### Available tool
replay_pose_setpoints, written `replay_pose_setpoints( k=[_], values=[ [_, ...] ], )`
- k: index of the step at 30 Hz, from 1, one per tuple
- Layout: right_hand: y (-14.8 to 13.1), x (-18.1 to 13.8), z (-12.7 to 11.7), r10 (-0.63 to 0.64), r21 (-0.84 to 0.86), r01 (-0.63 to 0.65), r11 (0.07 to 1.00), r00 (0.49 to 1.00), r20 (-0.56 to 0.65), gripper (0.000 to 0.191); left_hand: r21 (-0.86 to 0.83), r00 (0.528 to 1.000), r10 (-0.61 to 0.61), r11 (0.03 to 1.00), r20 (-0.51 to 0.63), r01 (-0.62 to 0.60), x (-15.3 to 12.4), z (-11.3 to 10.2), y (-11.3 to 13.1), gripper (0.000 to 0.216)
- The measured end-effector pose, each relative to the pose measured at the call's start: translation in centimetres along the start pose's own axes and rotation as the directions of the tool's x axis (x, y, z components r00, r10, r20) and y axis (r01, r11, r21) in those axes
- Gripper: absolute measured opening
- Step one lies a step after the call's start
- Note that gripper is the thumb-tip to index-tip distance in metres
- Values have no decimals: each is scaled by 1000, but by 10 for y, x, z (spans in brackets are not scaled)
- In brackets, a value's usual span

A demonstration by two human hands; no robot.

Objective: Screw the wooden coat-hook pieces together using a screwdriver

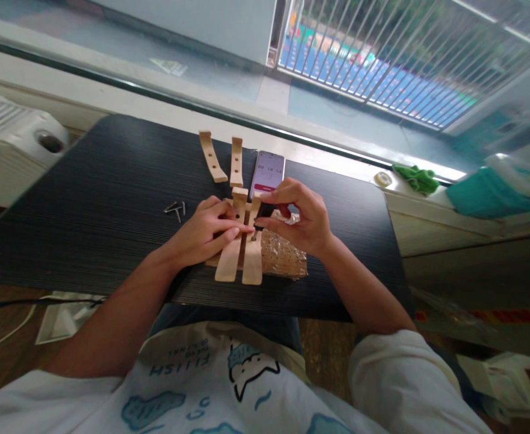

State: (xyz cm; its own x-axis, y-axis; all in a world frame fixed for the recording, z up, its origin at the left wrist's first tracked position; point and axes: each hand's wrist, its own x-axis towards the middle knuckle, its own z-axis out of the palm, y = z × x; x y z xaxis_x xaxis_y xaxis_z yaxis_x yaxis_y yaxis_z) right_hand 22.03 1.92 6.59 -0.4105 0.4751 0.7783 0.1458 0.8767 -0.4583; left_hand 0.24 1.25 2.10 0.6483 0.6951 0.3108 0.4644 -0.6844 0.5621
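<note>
My right hand [301, 217] grips a small screwdriver [265, 211] by its dark handle, thumb and fingers pinched around it. Its tip points down at a hole in the right one of two curved wooden pieces [252, 268]. Beside it lies the left wooden piece [227, 265], with a narrow gap between the two. My left hand [208, 229] is closed over the left piece, its fingertips reaching across to the screwdriver tip. Whether a screw sits under those fingertips is too small to tell. Beneath the wood is a block wrapped in brown tape or film [285, 256].
Two more curved wooden pieces with holes, one tilted [209, 158] and one straighter [236, 161], lie farther back. A phone [268, 169] showing a timer rests behind my hands. Several screws [176, 209] lie left on the black table [88, 199]. A green cloth [416, 178] is on the sill.
</note>
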Motion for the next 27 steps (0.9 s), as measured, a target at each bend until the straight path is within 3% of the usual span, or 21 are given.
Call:
replay_pose_setpoints(
  k=[6, 14, 19, 27],
  values=[
    [-5, 6, -11, 3, 108, -23, 994, 984, 179, 16, 2, 1000, -18, 1000, 3, 18, 0, -1, 2, 38],
    [-6, 3, -14, 126, 180, -176, 968, 957, 263, 19, 14, 999, -29, 999, 21, 29, -1, 1, -2, 40],
    [-5, 3, -18, 165, 200, -227, 953, 945, 283, 19, 12, 999, -42, 999, 20, 42, -1, 0, -1, 41],
    [-6, 8, -18, 139, 177, -180, 968, 965, 221, 16, -5, 999, -34, 999, 7, 34, 1, 1, 0, 40]
  ],
)
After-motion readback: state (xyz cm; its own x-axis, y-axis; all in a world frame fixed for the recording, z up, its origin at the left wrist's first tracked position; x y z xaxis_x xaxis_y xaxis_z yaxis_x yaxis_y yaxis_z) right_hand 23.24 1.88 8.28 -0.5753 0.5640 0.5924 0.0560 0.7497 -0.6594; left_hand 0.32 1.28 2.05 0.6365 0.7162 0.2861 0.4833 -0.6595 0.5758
